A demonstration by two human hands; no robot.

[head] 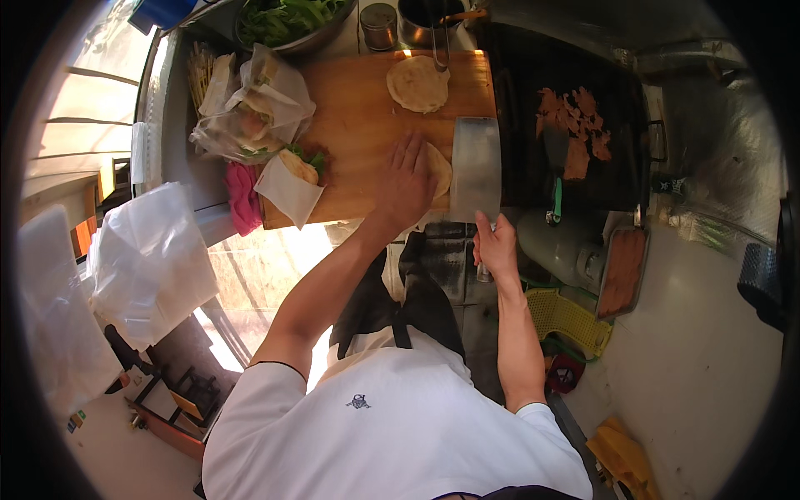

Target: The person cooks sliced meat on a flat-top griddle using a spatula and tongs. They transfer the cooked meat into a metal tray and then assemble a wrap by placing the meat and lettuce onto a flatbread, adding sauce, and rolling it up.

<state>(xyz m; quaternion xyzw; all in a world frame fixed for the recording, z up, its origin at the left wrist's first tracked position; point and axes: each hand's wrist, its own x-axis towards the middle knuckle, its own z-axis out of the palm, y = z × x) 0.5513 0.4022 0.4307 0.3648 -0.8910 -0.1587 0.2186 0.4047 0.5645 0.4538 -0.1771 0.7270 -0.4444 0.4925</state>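
Observation:
My right hand (pixel 497 244) grips the handle of a broad cleaver (pixel 475 165), whose blade lies over the right edge of the wooden cutting board (pixel 350 112). My left hand (pixel 409 178) rests flat, palm down, on a round flatbread (pixel 441 169) and hides much of it. The cleaver's blade is just right of this bread. A second round flatbread (pixel 417 86) lies farther back on the board, with the end of metal tongs (pixel 441 59) over its edge. At the board's front left sits a filled flatbread (pixel 299 167) with green leaves in a white paper sleeve (pixel 289 192).
Right of the board, meat pieces (pixel 575 125) and a green-handled spatula (pixel 556 153) lie on a dark griddle (pixel 519 169). Behind are a bowl of leafy greens (pixel 287 25) and a pot (pixel 431 25). Left are bagged filled breads (pixel 256 119), a pink cloth (pixel 242 199) and hanging plastic bags (pixel 150 262).

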